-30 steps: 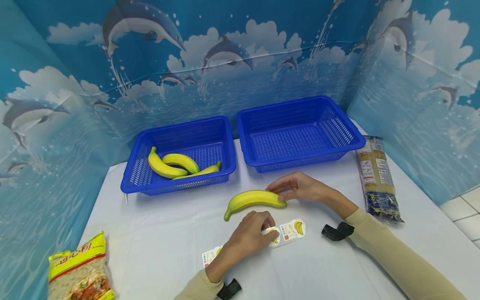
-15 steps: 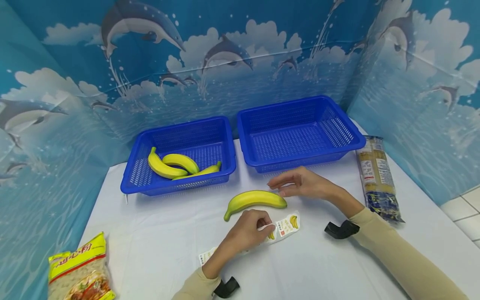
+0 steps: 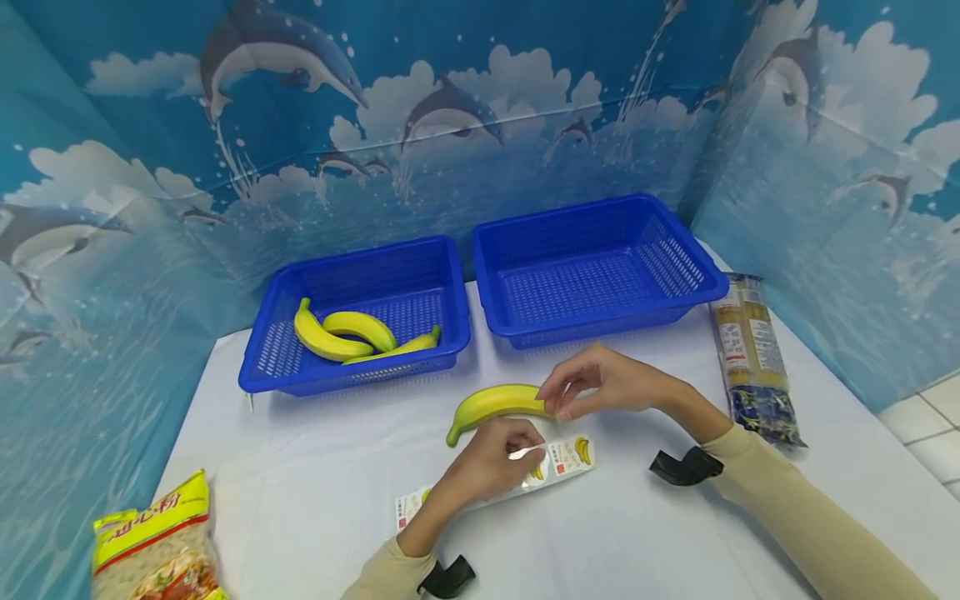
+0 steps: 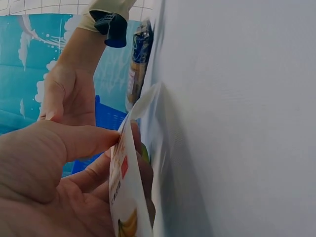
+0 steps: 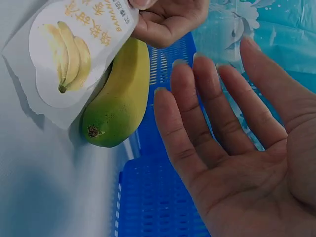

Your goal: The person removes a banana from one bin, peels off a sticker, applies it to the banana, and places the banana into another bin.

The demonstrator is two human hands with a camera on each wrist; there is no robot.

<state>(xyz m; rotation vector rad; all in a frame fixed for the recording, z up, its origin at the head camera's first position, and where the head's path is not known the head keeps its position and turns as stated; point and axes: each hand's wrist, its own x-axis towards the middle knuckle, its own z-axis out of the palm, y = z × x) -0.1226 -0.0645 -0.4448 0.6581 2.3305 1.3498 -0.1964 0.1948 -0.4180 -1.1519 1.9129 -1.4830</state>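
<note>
My left hand (image 3: 491,462) pinches a strip of banana-printed stickers (image 3: 567,458) between thumb and fingers. In the left wrist view, the strip (image 4: 123,182) stands on edge under the thumb. Just behind it on the table lies a yellow banana (image 3: 491,403), its green stem pointing left. My right hand (image 3: 611,383) hovers at the banana's right end with fingers spread and loosely bent, nothing between them. The right wrist view has the banana's greenish tip (image 5: 111,121) beside the end sticker (image 5: 64,59), apart from the right fingers (image 5: 185,116).
Several bananas (image 3: 330,337) lie in the left blue basket (image 3: 352,379). A second blue basket (image 3: 600,321) stands to its right. At the right edge is a clear packet with a blue end (image 3: 757,358); a yellow-topped bag (image 3: 157,542) lies front left.
The right hand has come off the banana, drawn back, then lowered toward the strip's right end. The left hand has shifted the strip slightly left. The banana stays in place.
</note>
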